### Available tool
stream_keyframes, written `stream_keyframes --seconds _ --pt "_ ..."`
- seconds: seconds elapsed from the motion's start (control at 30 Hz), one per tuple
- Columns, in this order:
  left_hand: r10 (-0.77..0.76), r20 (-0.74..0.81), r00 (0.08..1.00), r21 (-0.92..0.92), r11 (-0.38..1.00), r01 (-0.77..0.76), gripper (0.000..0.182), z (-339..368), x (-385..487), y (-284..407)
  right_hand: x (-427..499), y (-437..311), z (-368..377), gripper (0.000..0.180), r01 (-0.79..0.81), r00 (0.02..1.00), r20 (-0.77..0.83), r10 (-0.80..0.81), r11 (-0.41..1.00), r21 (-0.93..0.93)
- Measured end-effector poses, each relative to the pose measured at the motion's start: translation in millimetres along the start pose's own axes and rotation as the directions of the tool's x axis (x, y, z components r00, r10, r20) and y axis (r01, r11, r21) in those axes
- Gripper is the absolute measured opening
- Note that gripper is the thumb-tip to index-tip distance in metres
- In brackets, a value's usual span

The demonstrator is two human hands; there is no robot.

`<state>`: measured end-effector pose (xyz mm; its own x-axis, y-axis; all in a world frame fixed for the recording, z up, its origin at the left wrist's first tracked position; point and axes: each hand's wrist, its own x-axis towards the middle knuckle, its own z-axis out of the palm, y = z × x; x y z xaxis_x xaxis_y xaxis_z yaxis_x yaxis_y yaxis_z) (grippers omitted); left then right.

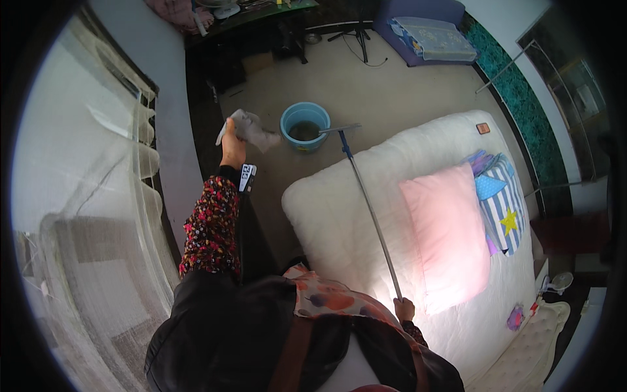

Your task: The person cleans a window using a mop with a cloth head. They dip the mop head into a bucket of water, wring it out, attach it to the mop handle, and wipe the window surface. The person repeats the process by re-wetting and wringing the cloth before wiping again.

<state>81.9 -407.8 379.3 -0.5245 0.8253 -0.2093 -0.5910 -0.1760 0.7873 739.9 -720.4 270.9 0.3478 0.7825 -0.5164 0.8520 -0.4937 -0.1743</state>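
My left hand is stretched forward and grips a crumpled grey-white cloth. A tracking device with a printed code sits at that wrist. Low on the right, my right hand is closed around the lower end of a long metal pole. At the pole's far end a blue joint carries a narrow squeegee-like head, seen overlapping the right rim of a light-blue bucket. Dark, murky water lies in the bucket, which stands on the floor.
A bed with a white quilt fills the right side, bearing a pink pillow and a striped folded fabric. A sheer curtain hangs at left. Farther off are a tripod, a purple sofa and a cluttered desk.
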Motion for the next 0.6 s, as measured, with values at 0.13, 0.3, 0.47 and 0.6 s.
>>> stream_keyframes --seconds 0.13,0.3,0.47,0.6 --pt "-0.179 -0.008 0.984 0.044 0.983 0.179 0.046 -11.4 -8.8 -25.0 10.4 28.1 34.9 0.053 -0.178 0.958 0.198 0.207 0.972 -0.152" --pt "-0.286 0.103 0.953 0.051 0.958 0.283 0.051 0.9 -27.0 -29.4 33.4 1.0 70.0 0.073 -0.128 0.975 0.154 0.162 0.969 -0.211" --pt "-0.239 -0.017 0.971 0.303 0.924 0.233 0.053 15.6 -15.2 -42.7 48.1 -56.7 69.2 0.063 -0.023 0.999 0.046 0.023 1.0 -0.004" --pt "-0.322 -0.026 0.947 0.402 0.864 0.305 0.052 9.8 15.4 -58.0 50.0 -94.8 63.5 0.052 0.027 1.0 -0.011 -0.026 0.998 0.054"
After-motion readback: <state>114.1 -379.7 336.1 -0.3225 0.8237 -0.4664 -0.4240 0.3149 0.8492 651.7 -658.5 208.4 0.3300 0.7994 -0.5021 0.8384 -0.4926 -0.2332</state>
